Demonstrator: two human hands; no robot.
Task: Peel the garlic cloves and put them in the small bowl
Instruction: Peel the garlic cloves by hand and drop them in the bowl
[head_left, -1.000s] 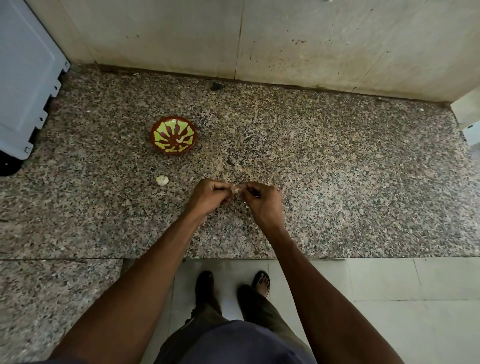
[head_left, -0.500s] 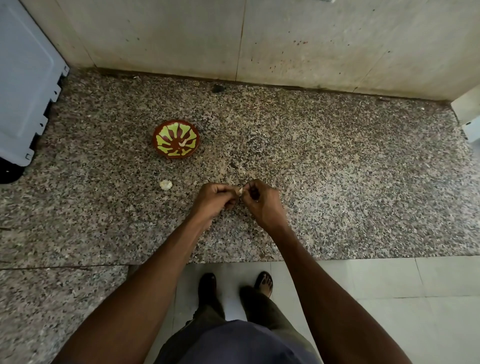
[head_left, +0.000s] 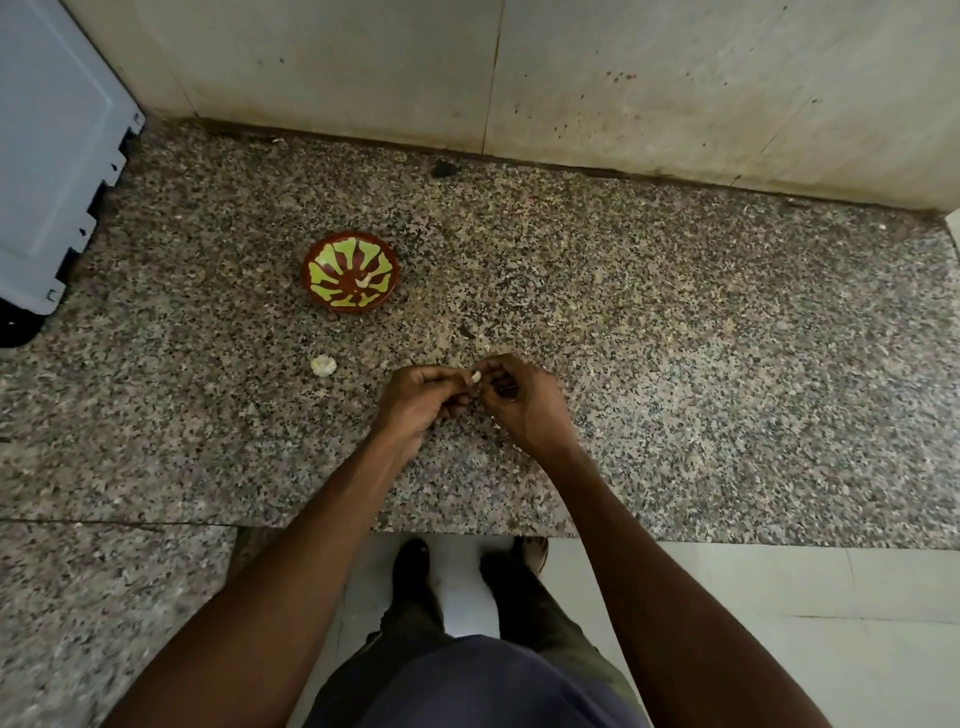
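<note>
Both hands meet above the speckled granite table (head_left: 675, 364), and between them sits one pale garlic clove (head_left: 475, 376). The left hand (head_left: 423, 397) has its fingers (head_left: 457, 382) curled, pinching the clove at its tip; the right hand (head_left: 519, 402) curls in from the other side, fingertips right against the same clove, apparently picking at its skin. Whether any skin is off yet is too small to tell.

How far along? Out beyond the left fingers and to their left sits the small bowl (head_left: 350, 244), and there is something whitish lying in it (head_left: 365, 281), likely a peeled clove, so some of the job looks done. Near the left fingers, further left on the table, a lump of garlic (head_left: 323, 365) waits, papery and knobbly, apparently unpeeled. So this clove needs finishing and dropping in, then that lump is left.

Textures now: the table is polished stone, grey-brown and flecked, with tiny pale scraps beyond the fingers that may be shed skin. The bowl is round, shallow and glossy, reddish-brown with yellow-green petal shapes. The clove is small, curved and smooth-looking.
</note>
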